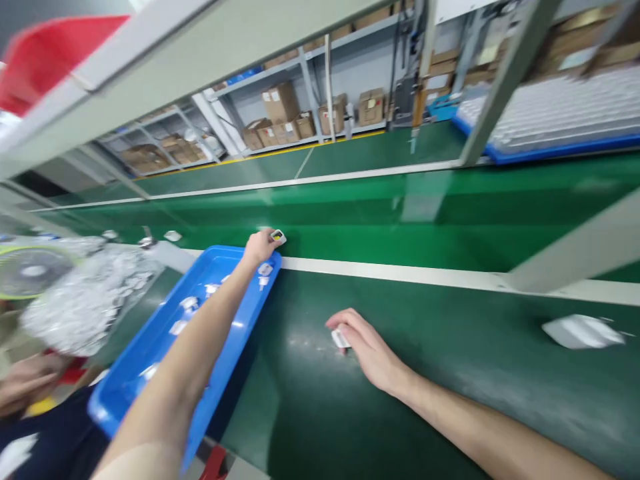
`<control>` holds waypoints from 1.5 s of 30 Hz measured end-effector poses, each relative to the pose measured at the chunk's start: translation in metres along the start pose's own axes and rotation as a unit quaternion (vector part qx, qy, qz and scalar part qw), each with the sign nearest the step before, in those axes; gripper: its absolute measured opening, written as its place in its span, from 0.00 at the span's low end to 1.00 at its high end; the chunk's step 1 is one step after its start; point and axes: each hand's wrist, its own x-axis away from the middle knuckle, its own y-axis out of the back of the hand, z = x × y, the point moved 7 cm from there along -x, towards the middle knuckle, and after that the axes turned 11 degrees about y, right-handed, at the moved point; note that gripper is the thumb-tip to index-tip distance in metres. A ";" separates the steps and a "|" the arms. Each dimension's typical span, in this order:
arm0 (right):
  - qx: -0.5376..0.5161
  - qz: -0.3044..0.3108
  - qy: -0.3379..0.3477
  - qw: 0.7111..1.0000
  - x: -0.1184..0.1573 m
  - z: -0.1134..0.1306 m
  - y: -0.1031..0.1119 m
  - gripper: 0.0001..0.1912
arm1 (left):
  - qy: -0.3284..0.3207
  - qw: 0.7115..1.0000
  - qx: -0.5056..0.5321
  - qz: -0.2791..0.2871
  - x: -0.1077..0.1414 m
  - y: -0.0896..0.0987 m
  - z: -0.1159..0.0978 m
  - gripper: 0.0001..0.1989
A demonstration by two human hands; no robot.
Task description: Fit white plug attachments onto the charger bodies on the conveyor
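Note:
My left hand [261,245] reaches over the far end of a blue tray [216,251], its fingers closed on a small white part [278,237] with a dark and yellow middle. That part is over the edge of the green conveyor belt. Lower and to the right, my right hand [361,340] is closed on a white piece [341,338] above the dark green table [310,400]. Several small white parts [190,304] lie in the tray, some hidden under my left forearm.
A white object [583,331] lies on the table at right. A slanted post [575,247] stands beside the belt [350,237]. At left are a heap of bagged white parts [85,300], a fan [33,271] and another person's hand [33,383].

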 end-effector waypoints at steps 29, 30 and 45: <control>0.394 0.158 0.163 0.891 0.019 0.060 -0.013 0.04 | 0.035 0.974 0.223 0.023 0.270 -0.053 -0.090 0.11; 0.388 0.154 0.160 0.894 0.017 0.060 -0.012 0.04 | 0.035 0.973 0.226 0.026 0.270 -0.053 -0.089 0.11; 0.354 0.174 0.147 0.907 0.017 0.055 -0.012 0.02 | 0.066 0.950 0.290 0.098 0.268 -0.056 -0.086 0.12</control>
